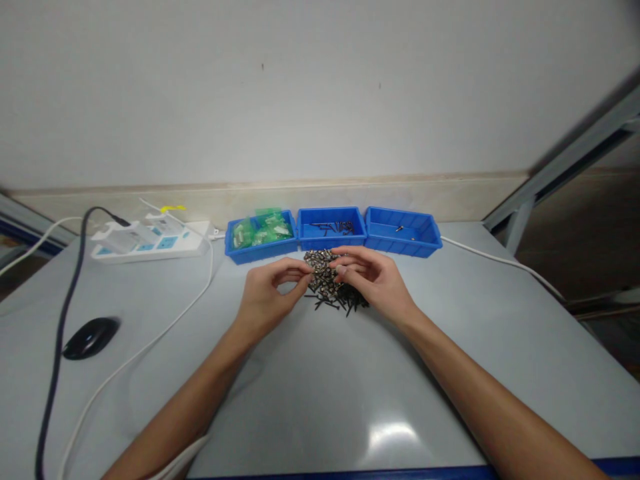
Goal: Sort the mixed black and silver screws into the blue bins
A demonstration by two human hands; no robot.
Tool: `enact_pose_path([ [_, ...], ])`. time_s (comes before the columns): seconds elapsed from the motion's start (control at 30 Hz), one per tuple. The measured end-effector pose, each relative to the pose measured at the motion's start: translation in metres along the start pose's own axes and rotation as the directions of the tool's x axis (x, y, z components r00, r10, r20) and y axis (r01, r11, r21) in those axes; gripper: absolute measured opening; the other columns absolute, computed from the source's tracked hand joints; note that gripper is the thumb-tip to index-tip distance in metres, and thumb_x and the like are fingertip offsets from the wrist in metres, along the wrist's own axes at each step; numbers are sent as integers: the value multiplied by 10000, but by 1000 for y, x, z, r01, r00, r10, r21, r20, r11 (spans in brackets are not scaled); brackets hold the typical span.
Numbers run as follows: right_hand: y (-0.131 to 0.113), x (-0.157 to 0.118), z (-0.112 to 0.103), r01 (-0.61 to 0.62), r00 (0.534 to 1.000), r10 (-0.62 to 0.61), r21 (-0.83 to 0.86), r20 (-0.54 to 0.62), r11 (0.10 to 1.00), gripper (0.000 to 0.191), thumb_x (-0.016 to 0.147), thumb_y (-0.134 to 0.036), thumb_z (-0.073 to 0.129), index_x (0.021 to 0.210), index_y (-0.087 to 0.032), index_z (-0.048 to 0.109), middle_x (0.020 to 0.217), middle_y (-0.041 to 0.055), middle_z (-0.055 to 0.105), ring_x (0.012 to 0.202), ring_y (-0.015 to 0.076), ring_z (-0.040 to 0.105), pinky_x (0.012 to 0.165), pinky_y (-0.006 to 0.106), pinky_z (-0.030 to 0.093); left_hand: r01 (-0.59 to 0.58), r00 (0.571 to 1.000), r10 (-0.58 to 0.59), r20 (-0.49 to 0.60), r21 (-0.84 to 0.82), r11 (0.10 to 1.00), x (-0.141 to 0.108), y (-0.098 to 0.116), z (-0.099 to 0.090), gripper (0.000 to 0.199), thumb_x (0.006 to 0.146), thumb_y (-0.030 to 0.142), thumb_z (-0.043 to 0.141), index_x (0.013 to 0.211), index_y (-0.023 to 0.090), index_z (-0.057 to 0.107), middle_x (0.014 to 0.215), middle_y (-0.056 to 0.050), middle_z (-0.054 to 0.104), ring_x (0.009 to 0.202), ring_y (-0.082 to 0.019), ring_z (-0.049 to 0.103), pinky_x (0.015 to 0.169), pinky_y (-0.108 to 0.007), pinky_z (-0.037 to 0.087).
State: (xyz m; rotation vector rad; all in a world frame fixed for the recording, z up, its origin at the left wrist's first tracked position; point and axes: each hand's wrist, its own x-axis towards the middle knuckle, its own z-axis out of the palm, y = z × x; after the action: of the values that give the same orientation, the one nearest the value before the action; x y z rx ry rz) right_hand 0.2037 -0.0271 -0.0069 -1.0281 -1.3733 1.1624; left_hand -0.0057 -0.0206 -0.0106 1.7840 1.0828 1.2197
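Note:
A pile of small dark and silvery screws (327,283) lies on the grey table, between and partly under my hands. My left hand (277,287) is at the pile's left side, thumb and fingertips pinched together; what they hold is too small to make out. Over the pile's right part is my right hand (373,277), its thumb and fingers curled, and whether it holds a screw cannot be told. Behind the pile, the middle blue bin (330,243) holds some dark screws. The right blue bin (404,245) has a few tiny pieces in it.
The left blue bin (263,252) contains green plastic packets (270,228). A white power strip (165,250) with plugs sits at the back left, its cables crossing the left side. Near them lies a black mouse (91,338). Another white cable (500,260) runs along the right.

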Motion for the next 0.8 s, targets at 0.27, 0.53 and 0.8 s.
enact_pose_path([
  [0.27, 0, -2, 7, -119, 986, 114, 32, 126, 992, 253, 772, -317, 801, 993, -202, 757, 874, 52, 785, 766, 176, 734, 730, 319, 575, 192, 972, -221, -74, -283, 940, 0, 11, 2, 283, 724, 281, 869, 840, 159, 642, 919, -78, 812, 867, -216, 791, 806, -284, 660],
  [0.53, -3, -1, 6, -295, 954, 254, 332, 162, 896, 328, 708, -263, 874, 1017, -221, 772, 863, 32, 802, 798, 150, 751, 827, 304, 582, 206, 977, -211, 6, -252, 946, -2, 11, 3, 270, 756, 273, 846, 840, 171, 610, 895, -60, 811, 858, -210, 790, 824, -293, 653],
  [0.8, 0, 0, 6, -320, 945, 283, 275, 166, 907, 244, 695, -314, 884, 892, -197, 801, 802, 57, 799, 731, 166, 752, 769, 313, 590, 34, 992, -23, 121, -89, 995, -3, 7, 1, 234, 842, 233, 749, 963, 193, 553, 933, -51, 787, 847, -186, 774, 807, -302, 640],
])
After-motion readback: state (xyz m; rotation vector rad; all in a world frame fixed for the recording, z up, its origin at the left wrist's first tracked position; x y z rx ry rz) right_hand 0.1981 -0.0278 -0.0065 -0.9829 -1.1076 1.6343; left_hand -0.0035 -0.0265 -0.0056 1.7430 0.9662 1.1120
